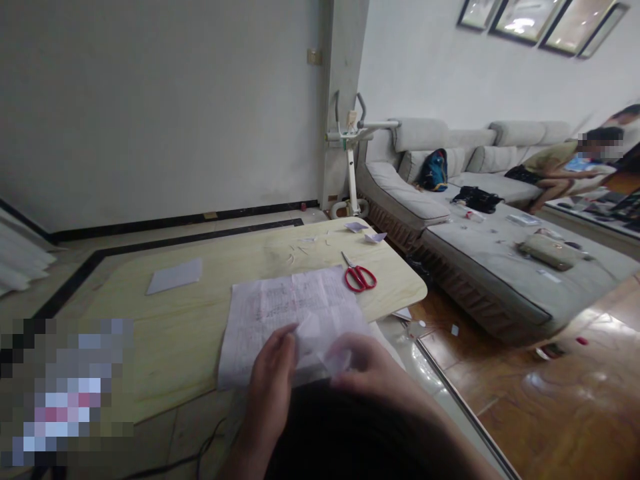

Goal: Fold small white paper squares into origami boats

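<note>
Between my two hands is a small folded piece of white paper (309, 331), blurred by motion. My left hand (277, 363) grips its left side, thumb on top. My right hand (363, 365) pinches its right side, with the fingers curled and smeared. Below them a large printed sheet (290, 293) with crease lines lies on the pale wooden table (165, 333), overhanging its near edge. Red-handled scissors (359, 277) rest at the sheet's upper right corner, blades pointing away. Two small folded paper pieces, one at the far corner (355, 227) and one nearer (375, 237), sit beyond the scissors.
A stack of white paper (175, 275) lies on the table's left part. Thin paper scraps (300, 250) are scattered toward the far edge. To the right stands a grey sofa (480, 267) with bags; a person (555, 163) sits at its far end. White exercise equipment (351, 167) stands behind the table.
</note>
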Available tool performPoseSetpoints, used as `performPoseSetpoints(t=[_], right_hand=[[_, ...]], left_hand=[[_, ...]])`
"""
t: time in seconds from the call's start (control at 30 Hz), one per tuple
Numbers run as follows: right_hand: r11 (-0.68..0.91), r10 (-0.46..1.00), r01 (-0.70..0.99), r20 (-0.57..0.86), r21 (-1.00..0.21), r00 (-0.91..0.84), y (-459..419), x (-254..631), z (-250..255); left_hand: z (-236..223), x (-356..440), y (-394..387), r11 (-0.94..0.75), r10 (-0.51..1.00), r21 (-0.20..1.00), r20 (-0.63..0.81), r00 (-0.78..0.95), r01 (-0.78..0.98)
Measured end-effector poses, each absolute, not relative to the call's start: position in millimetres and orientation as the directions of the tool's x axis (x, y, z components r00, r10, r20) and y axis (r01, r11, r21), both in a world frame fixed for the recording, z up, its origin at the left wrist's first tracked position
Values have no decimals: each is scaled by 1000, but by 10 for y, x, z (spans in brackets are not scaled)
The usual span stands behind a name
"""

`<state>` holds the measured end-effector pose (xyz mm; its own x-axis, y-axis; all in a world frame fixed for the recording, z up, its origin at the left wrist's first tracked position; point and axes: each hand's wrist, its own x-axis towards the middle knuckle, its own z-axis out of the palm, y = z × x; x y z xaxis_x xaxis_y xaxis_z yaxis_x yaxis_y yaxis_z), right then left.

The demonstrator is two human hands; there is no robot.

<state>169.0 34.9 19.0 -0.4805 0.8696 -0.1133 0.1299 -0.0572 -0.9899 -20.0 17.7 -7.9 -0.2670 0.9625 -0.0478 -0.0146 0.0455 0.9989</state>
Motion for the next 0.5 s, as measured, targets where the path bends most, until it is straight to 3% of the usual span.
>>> performPoseSetpoints(t=[0.17,0.37,0.5], right_hand=[[-177,797,-10,-137,-984,-588,347,1669,198],[-206,818,-30,-156,-978,-554,385,1665,143],[-246,840,-125,-147,-961,-522,375,1643,137]], left_hand=[[-63,-103,145,129,958,989,-144,-247,-75],[-18,-80,93,132,980,991,-126,-153,27],[-23,-56,87,162,973,985,-169,-159,-55]])
